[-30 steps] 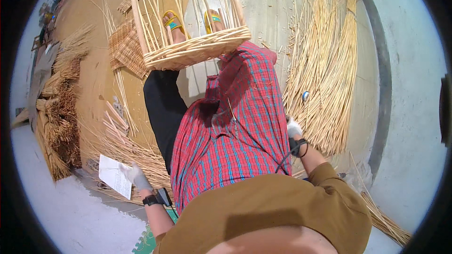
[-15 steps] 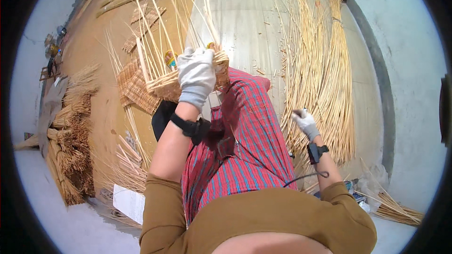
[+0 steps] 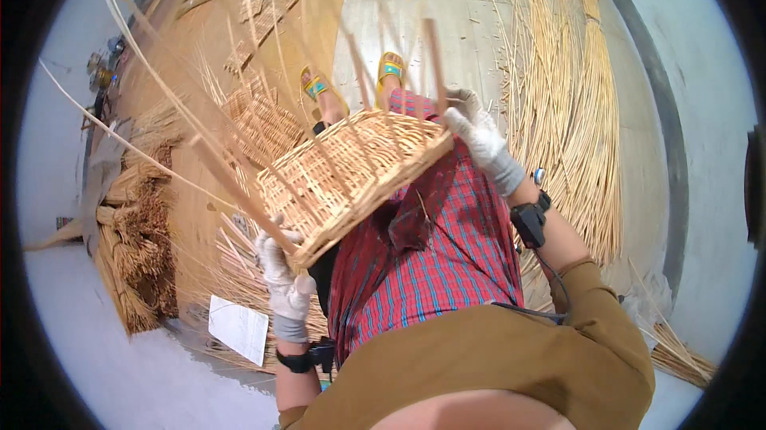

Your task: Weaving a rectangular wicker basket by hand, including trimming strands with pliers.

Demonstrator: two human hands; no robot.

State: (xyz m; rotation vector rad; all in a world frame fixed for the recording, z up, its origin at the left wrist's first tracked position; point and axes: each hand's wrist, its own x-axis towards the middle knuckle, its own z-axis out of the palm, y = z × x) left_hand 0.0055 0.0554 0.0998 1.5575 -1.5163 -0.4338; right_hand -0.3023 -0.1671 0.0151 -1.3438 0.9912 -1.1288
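We find the half-woven basket (image 3: 351, 179) held tilted over the lap, at centre of view. Its base and lower wall are woven; the upright stakes (image 3: 239, 111) stand loose and unwoven at 11 o'clock, so we judge the upper wall and rim left to do. The left hand (image 3: 283, 278), gloved, has its grip closed on the basket's near corner at 7 o'clock. The right hand (image 3: 479, 139), gloved, grips the far edge at 1 o'clock. Cane bundles (image 3: 574, 111) lie on the floor at 2 o'clock.
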